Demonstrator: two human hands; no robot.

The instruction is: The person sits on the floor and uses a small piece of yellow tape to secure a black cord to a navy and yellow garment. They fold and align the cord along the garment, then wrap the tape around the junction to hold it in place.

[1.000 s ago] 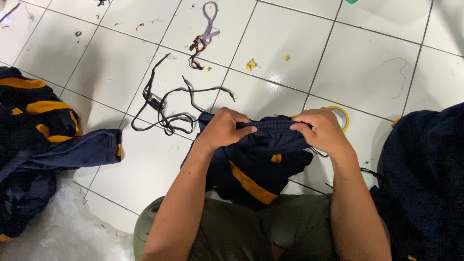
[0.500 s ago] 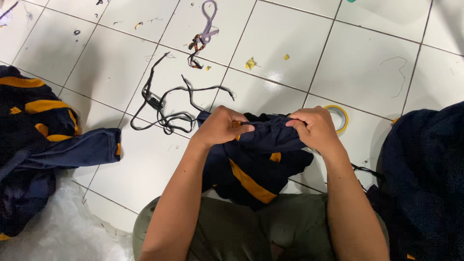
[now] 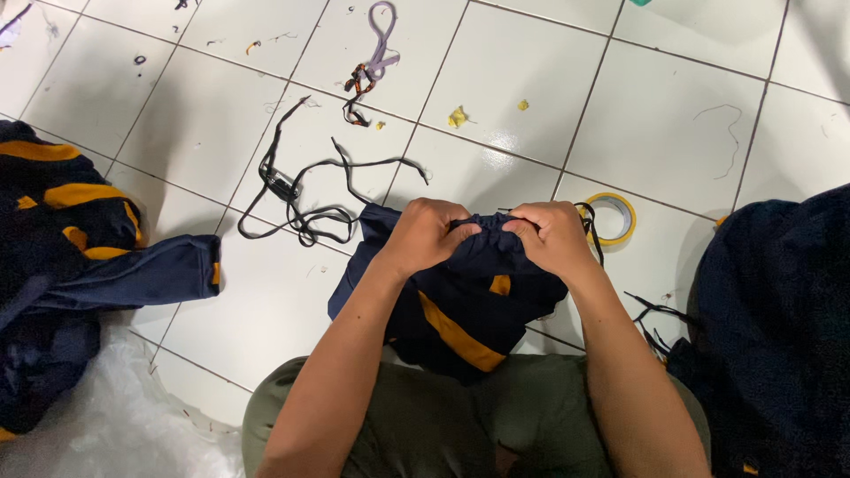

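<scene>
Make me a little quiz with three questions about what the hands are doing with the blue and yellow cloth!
1. True or false: both hands grip the bunched top edge of the navy garment.
2. What lies on the floor tiles just beyond the right hand? A) a roll of yellow tape B) a hammer C) a cup
3. Fill in: the loose black cord lies on the floor nearest the ____ hand.

Key
1. True: the left hand and the right hand pinch the gathered fabric close together.
2. A: the roll of yellow tape lies flat there.
3. Left.
</scene>
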